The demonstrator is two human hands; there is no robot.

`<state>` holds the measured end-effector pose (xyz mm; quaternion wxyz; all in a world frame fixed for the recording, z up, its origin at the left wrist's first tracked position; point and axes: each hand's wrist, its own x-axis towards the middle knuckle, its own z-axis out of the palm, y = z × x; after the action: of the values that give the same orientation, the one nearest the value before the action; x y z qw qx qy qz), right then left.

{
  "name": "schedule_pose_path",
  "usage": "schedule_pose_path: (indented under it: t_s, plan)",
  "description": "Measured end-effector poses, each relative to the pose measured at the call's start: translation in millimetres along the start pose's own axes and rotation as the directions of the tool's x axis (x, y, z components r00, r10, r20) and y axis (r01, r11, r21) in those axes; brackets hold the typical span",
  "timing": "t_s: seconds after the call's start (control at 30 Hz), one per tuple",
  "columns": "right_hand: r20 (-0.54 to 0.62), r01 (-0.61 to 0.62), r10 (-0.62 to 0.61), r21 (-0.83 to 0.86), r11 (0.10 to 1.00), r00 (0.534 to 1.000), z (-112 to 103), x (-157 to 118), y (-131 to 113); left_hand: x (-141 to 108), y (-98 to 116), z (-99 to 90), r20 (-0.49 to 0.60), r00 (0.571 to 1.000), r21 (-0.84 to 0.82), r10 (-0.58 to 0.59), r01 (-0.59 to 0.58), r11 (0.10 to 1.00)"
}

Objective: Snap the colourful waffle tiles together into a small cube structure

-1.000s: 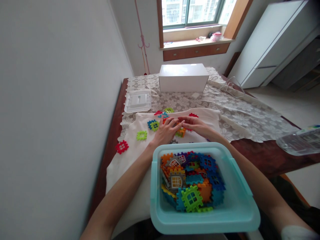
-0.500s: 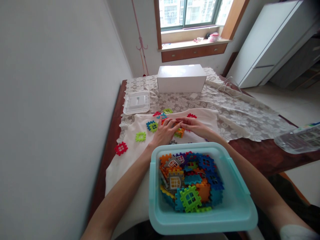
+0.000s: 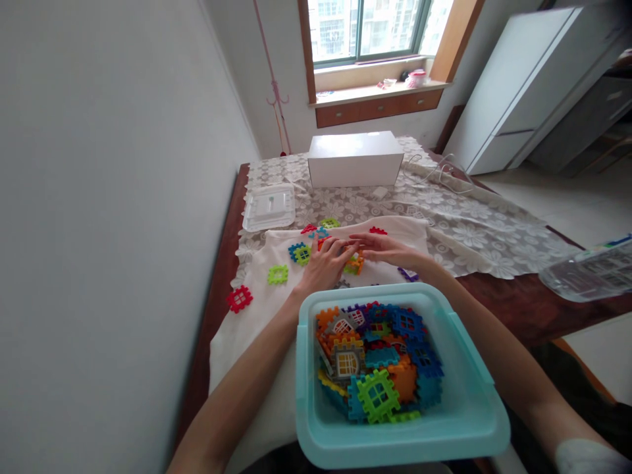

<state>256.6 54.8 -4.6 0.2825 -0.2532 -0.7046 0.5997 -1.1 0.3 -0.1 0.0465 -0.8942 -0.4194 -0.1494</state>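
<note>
My left hand point(image 3: 328, 261) curves over a small cluster of joined plastic building blocks point(image 3: 353, 264), orange and green, on the white cloth. From the right, my right hand point(image 3: 388, 249) reaches in with its fingers on the far side and the thumb nearer me, gripping the same cluster. The fingertips of both hands meet above it and hide part of it. Around them lie loose window-shaped pieces: a red one point(image 3: 239, 299), a green one point(image 3: 277, 274), a blue and green pair point(image 3: 300, 253) and a purple one point(image 3: 408, 274).
Close to me, a turquoise bin point(image 3: 402, 447) full of mixed blocks stands between my forearms. Further off are a clear lid point(image 3: 269, 208) and a white box point(image 3: 356, 168). At right is a transparent container point(image 3: 587, 271); a wall point(image 3: 118, 197) runs along the left.
My right hand has shifted slightly, its fingers a little more spread at the cluster. A purple piece beside its wrist shows more now. My left hand stays nearly still.
</note>
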Motion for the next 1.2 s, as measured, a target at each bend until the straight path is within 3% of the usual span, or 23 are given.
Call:
schedule_pose_path:
  t_s: [0.13, 0.43, 0.63, 0.97, 1.2]
  plan:
    - [0.11, -0.014, 0.013, 0.004, 1.0, 0.994, -10.7, -8.6, -0.4, 0.1, 1.0, -1.6, 0.021, 1.0, 0.002, -0.019, 0.019, 1.0]
    - [0.041, -0.028, 0.027, 0.021, 0.999, 0.999, -0.9, 0.9, 6.5, -0.1, 1.2, -2.9, 0.015, 1.0, -0.015, -0.025, 0.025, 1.0]
    - [0.049, 0.044, -0.047, 0.066, 0.997, 0.998, 0.5, 2.4, 13.1, 0.0, 2.7, -5.6, -0.004, 1.0, -0.006, -0.012, 0.012, 1.0]
    - [0.016, 0.054, -0.053, -0.112, 0.992, 0.998, -6.1, 1.6, 21.0, 0.1, 2.4, -6.6, -0.006, 1.0, -0.02, -0.023, 0.022, 1.0]
    - [0.009, 0.059, -0.059, -0.076, 0.995, 0.998, -4.9, 1.8, 18.9, 0.5, 3.5, -6.9, -0.002, 1.0, -0.015, -0.028, 0.028, 0.999]
